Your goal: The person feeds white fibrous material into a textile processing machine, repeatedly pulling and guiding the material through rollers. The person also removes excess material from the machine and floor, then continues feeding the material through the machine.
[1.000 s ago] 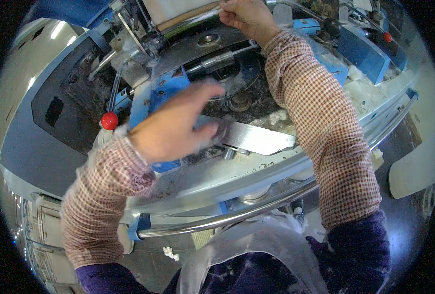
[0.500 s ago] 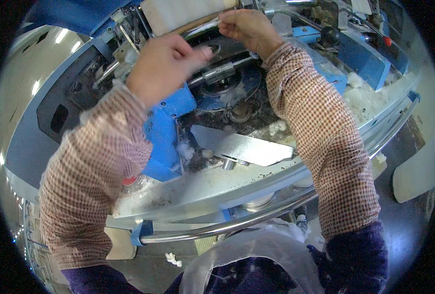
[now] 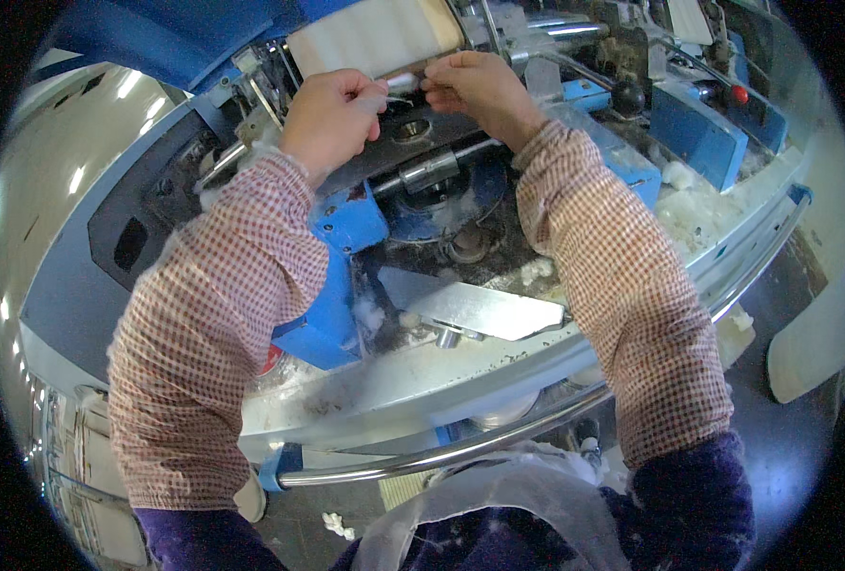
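My left hand [image 3: 335, 122] is closed in a pinch, a thin wisp of white fibre [image 3: 399, 91] showing at its fingertips. Just right of it, my right hand [image 3: 481, 93] has thumb and fingers drawn together; what they hold, if anything, is too small to make out. Both hands are over the machine, in front of a wide cream-coloured roller [image 3: 375, 40]. Below the hands is a dark metal plate with a round metal-rimmed hole [image 3: 411, 130]. Nearer to me, a shiny metal cylinder on a shaft [image 3: 429, 173] crosses above a round recess.
A loose-looking silver metal plate [image 3: 484, 306] lies near the machine's front edge. Blue housings [image 3: 698, 138] stand at right, beside levers with a black knob [image 3: 629, 96] and a red knob [image 3: 739, 94]. White fluff [image 3: 677, 175] litters surfaces. A chrome rail [image 3: 461, 447] runs along the front.
My left hand, blurred before, has come up closer to the roller and now pinches a fibre wisp. My right hand stays near the roller, slightly lower in view. The whole view has shifted slightly.
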`<action>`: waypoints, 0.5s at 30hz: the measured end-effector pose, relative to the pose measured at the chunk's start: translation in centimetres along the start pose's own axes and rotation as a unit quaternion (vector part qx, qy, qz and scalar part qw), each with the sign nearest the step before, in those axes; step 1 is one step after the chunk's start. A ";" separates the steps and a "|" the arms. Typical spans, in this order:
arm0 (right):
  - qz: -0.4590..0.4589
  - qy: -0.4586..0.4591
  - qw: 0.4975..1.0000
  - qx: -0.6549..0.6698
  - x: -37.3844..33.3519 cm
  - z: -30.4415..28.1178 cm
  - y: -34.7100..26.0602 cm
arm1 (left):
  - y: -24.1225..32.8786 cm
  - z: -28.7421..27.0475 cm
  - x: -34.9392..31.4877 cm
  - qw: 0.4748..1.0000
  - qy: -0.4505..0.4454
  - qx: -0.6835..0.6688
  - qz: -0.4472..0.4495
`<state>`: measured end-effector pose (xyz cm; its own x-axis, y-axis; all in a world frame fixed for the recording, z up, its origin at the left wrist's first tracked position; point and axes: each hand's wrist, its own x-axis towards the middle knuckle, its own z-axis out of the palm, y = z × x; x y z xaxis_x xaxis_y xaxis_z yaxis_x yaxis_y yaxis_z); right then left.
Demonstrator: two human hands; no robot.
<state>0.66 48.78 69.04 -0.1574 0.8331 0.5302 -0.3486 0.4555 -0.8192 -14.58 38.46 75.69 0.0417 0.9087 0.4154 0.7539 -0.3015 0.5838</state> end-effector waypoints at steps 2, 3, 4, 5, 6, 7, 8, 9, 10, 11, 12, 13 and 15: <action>-0.160 0.060 0.939 -0.299 0.1 0.6 -1.2 | 0.0 -0.6 0.1 1.000 -0.003 -0.025 0.018; -0.176 0.025 0.949 -0.259 -0.6 0.6 -1.6 | 0.0 -0.9 0.1 0.999 -0.003 -0.038 0.026; -0.339 -0.022 0.898 -0.279 -1.1 0.6 -2.2 | -0.1 -0.9 0.2 0.997 -0.002 -0.067 0.042; -0.477 -0.061 0.826 -0.294 -1.4 0.6 -2.7 | -0.2 -1.0 0.3 0.995 0.000 -0.076 0.065; -0.503 -0.083 0.810 -0.290 -1.4 1.4 -2.9 | -0.2 -0.9 0.5 0.993 0.001 -0.085 0.088; -0.506 -0.074 0.808 -0.292 -1.8 2.2 -2.6 | -0.2 -0.8 0.7 0.991 0.002 -0.090 0.097; -0.440 -0.100 0.845 -0.285 -2.2 2.6 -2.5 | -0.2 -0.7 0.8 0.989 -0.003 -0.088 0.121; -0.372 -0.124 0.876 -0.282 -2.4 2.6 -2.5 | -0.3 -0.6 0.9 0.987 -0.008 -0.090 0.130; -0.351 -0.123 0.883 -0.286 -2.5 2.4 -2.6 | -0.3 -0.6 0.9 0.987 -0.010 -0.090 0.132; -0.331 -0.123 0.889 -0.290 -2.4 2.1 -2.7 | -0.4 -0.6 1.0 0.987 -0.011 -0.089 0.135; -0.329 -0.124 0.889 -0.294 -2.3 1.9 -2.7 | -0.4 -0.9 1.3 0.987 0.029 -0.089 0.127; -0.311 -0.113 0.910 -0.251 -2.3 1.9 -2.6 | -0.4 -1.7 1.8 0.987 0.069 -0.088 0.118; -0.308 -0.094 0.933 -0.162 -2.3 2.1 -2.4 | -0.2 -2.0 3.1 0.977 0.117 -0.134 0.119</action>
<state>-0.10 45.11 70.26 -0.1893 0.3257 0.9263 -0.1334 0.9261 -0.3529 -15.87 40.75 78.24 0.0190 0.7223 0.6913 0.5414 -0.5887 0.6003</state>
